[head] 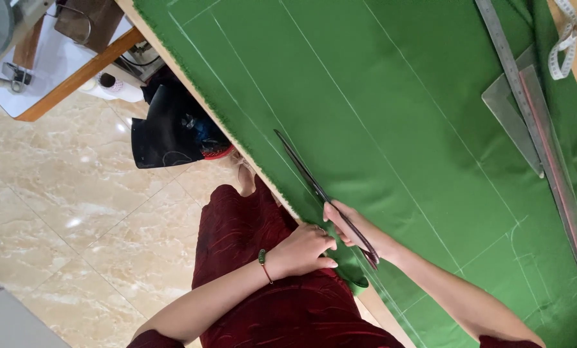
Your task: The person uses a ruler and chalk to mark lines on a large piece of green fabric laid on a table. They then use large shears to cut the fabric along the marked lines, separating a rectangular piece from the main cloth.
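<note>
Green cloth [391, 129], marked with pale chalk lines, covers the wooden table [372, 309] from twelve o'clock down to five o'clock; its frayed edge runs diagonally from eleven o'clock toward six. Long dark fabric shears [321, 190] lie along that edge just left of centre, blades pointing toward eleven o'clock and drawn nearly together; the right hand [353, 225], at about five o'clock from centre, has its fingers clenched through the handles. Left hand [301, 251], wearing a beaded bracelet, sits just beside it at six o'clock, fingers curled onto the cloth's edge where a cut strip hangs off the table. At two o'clock a metal ruler [504, 64] and a clear set square [514, 109] rest on the cloth; a white tape measure [566, 42] lies at one o'clock; marble floor [76, 212] fills nine o'clock.
</note>
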